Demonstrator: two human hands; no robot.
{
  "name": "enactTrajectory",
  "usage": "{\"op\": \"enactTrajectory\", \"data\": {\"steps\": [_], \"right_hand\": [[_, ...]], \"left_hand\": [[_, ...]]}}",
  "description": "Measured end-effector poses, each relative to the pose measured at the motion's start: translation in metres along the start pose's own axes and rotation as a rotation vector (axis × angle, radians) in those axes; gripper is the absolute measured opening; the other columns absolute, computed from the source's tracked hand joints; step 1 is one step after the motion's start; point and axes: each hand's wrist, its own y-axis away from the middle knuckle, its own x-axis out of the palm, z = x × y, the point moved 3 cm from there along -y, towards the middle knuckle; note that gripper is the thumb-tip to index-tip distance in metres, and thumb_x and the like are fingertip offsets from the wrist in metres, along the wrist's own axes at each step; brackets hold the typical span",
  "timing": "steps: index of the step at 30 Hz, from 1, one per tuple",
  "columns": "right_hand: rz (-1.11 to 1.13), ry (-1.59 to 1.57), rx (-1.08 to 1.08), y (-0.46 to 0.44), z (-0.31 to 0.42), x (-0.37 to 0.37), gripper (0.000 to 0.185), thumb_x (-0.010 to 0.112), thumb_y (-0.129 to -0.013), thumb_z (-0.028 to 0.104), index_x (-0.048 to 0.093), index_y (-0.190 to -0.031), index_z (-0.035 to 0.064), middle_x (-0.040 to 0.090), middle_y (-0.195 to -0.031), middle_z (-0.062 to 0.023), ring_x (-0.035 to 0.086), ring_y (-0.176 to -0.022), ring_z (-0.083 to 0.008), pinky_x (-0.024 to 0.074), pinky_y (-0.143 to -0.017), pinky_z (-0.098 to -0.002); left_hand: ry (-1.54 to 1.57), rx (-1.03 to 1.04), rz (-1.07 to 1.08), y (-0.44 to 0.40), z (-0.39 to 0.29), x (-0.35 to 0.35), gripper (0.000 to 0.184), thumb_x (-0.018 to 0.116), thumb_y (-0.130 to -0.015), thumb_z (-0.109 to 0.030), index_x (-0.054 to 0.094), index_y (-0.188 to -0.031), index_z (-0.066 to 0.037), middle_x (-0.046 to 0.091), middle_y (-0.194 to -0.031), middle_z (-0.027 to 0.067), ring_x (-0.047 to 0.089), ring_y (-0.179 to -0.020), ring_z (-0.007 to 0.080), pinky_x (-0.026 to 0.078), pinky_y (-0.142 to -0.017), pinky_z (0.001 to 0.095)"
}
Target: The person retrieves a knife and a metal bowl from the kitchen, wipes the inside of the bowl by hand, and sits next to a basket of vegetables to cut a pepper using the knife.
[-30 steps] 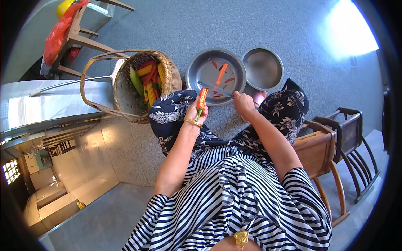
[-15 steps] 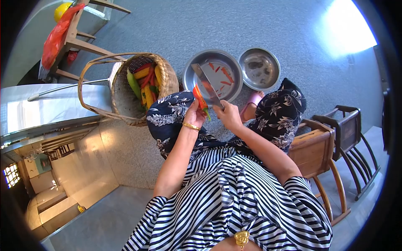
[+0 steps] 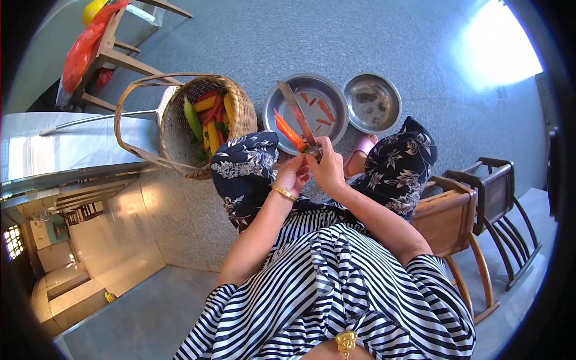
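My left hand [image 3: 292, 173] pinches a red chili pepper [image 3: 289, 131] near its green stem end; the pepper's pointed tip faces away from me. In my right hand [image 3: 328, 167] is a kitchen knife [image 3: 293, 103], its long blade lying beside the pepper and reaching over the near-left part of a metal basin [image 3: 343, 130]. Both hands meet at the stem end, where fingers hide part of the stem and the knife handle. Inside the basin lie several red pepper pieces [image 3: 326, 110].
Left of the basin, a wicker basket [image 3: 243, 114] holds corn [image 3: 213, 137], red peppers and a long green vegetable [image 3: 192, 120]. A second metal bowl [image 3: 393, 114] with some liquid sits right. Wooden chairs [image 3: 444, 213] stand at my right; a red plastic bag [image 3: 84, 54] hangs far left.
My left hand has moved right, up against my right hand. The pepper now slants alongside the blade, with its stem end at the knife handle.
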Motion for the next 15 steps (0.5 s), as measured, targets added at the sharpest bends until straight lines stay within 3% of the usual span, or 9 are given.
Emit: {"op": "enactTrajectory", "data": {"steps": [2, 4, 6, 8, 15], "right_hand": [[-0.013, -0.005, -0.001, 0.0016, -0.0003, 0.0022, 0.033, 0.058, -0.07, 0.008, 0.041, -0.097, 0.0065, 0.058, -0.067, -0.0135, 0.059, -0.061, -0.027, 0.0432, -0.053, -0.0322], [-0.021, -0.06, -0.008, 0.0039, -0.0018, 0.0044, 0.031, 0.055, -0.072, 0.011, 0.038, -0.097, 0.0084, 0.057, -0.066, -0.0145, 0.056, -0.061, -0.0327, 0.0431, -0.054, -0.0383], [-0.054, -0.064, -0.051, 0.0062, -0.0042, 0.0081, 0.031, 0.055, -0.071, 0.011, 0.038, -0.097, 0.0079, 0.056, -0.066, -0.0145, 0.056, -0.061, -0.0329, 0.0431, -0.054, -0.0383], [-0.093, -0.068, -0.095, 0.0063, -0.0039, 0.0086, 0.031, 0.056, -0.071, 0.011, 0.037, -0.096, 0.0075, 0.056, -0.065, -0.0144, 0.056, -0.06, -0.033, 0.0431, -0.053, -0.0383], [-0.047, 0.116, -0.205, 0.0101, -0.0046, 0.0065, 0.031, 0.056, -0.07, 0.012, 0.038, -0.094, 0.0069, 0.055, -0.065, -0.0154, 0.056, -0.06, -0.0334, 0.043, -0.052, -0.0396]], "left_hand": [[-0.045, -0.002, -0.053, 0.0114, -0.0018, 0.0118, 0.022, 0.063, -0.073, -0.031, 0.059, -0.086, -0.013, 0.06, -0.082, -0.002, 0.053, -0.074, 0.0089, 0.035, -0.063, 0.0242], [-0.088, 0.043, -0.096, 0.0109, -0.0018, 0.0127, 0.02, 0.063, -0.073, -0.029, 0.059, -0.085, -0.013, 0.06, -0.081, -0.0018, 0.053, -0.072, 0.0089, 0.035, -0.062, 0.0241], [-0.132, 0.087, -0.138, 0.0115, -0.0027, 0.0139, 0.018, 0.063, -0.073, -0.027, 0.06, -0.083, -0.013, 0.06, -0.079, -0.0016, 0.053, -0.07, 0.0089, 0.035, -0.061, 0.0241], [-0.093, 0.107, -0.21, 0.0135, -0.0061, 0.018, 0.017, 0.069, -0.067, -0.026, 0.06, -0.074, -0.014, 0.058, -0.067, -0.0049, 0.05, -0.058, 0.0059, 0.033, -0.051, 0.0188], [-0.201, 0.136, -0.24, 0.0135, -0.0096, 0.0164, 0.016, 0.069, -0.068, -0.025, 0.06, -0.074, -0.013, 0.058, -0.066, -0.0053, 0.05, -0.058, 0.004, 0.03, -0.051, 0.0178]]}}
